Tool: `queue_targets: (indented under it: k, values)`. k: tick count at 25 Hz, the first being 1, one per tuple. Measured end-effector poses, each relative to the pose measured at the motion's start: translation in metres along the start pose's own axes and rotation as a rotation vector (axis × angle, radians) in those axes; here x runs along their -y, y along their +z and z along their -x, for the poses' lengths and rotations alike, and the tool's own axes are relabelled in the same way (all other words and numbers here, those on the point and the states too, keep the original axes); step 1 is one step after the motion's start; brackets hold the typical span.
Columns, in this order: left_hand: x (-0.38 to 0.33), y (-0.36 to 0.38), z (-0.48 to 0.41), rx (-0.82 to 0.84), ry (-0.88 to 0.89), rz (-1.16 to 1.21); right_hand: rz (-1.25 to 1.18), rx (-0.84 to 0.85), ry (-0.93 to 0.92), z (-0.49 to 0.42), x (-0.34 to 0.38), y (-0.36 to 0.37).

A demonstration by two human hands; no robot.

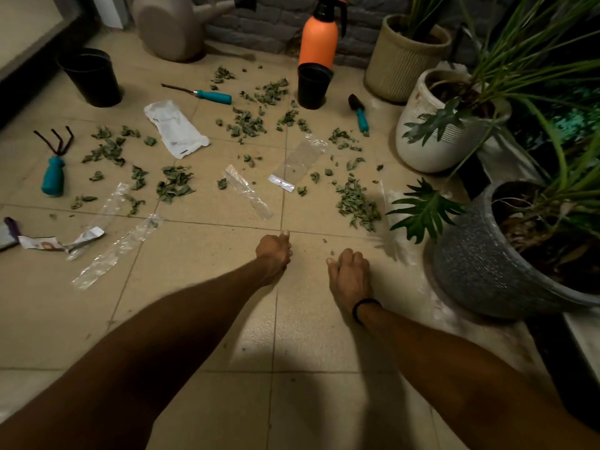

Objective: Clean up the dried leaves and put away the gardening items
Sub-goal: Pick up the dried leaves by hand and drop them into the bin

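Resting low on the tiled floor, the left hand and right hand both have their fingers curled in; whether either holds anything cannot be told. Dried leaves lie scattered across the floor beyond them.

Dried leaves, grey-green and curled, lie scattered over the tiled floor in loose clumps. The densest heap is at the right, another sits left of centre, and thinner patches lie farther off. A hand rake with a teal handle and three dark prongs lies flat at the left, prongs pointing away. A teal-handled weeder lies far centre, its shaft pointing left. A small trowel with a black blade lies far right. An orange sprayer stands upright at the far edge, with a black pot just in front of it. A second black pot stands far left, and a beige watering can stands beyond it.
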State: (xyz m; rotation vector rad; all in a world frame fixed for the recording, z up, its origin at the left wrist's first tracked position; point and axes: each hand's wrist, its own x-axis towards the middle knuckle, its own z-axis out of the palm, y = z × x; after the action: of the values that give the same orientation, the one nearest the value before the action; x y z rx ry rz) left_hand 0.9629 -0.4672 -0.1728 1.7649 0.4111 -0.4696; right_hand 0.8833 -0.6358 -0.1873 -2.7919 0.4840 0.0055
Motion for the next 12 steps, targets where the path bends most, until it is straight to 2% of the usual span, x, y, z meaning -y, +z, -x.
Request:
queue_targets:
  k: [2, 4, 6, 7, 10, 12]
  values:
    - [-0.004, 0.018, 0.001, -0.021, 0.148, -0.352, 0.049, 0.008, -0.054, -0.006, -0.004, 0.004]
    - [-0.007, 0.032, 0.007, 0.039, 0.331, -0.549, -0.141, -0.045, 0.105, -0.021, 0.001, 0.001]
    - [-0.007, 0.043, 0.011, 0.075, 0.413, -0.628, -0.345, -0.063, 0.259, -0.033, 0.007, -0.005]
    - [-0.007, 0.047, 0.012, 0.061, 0.428, -0.646, -0.348, -0.052, 0.236, -0.037, 0.005, -0.006]
    - [-0.006, 0.049, 0.012, -0.002, 0.427, -0.602, -0.193, 0.006, -0.054, -0.027, 0.001, -0.002]
    - [-0.004, 0.042, 0.009, -0.034, 0.433, -0.546, -0.176, -0.007, -0.160, -0.017, -0.002, 0.002]
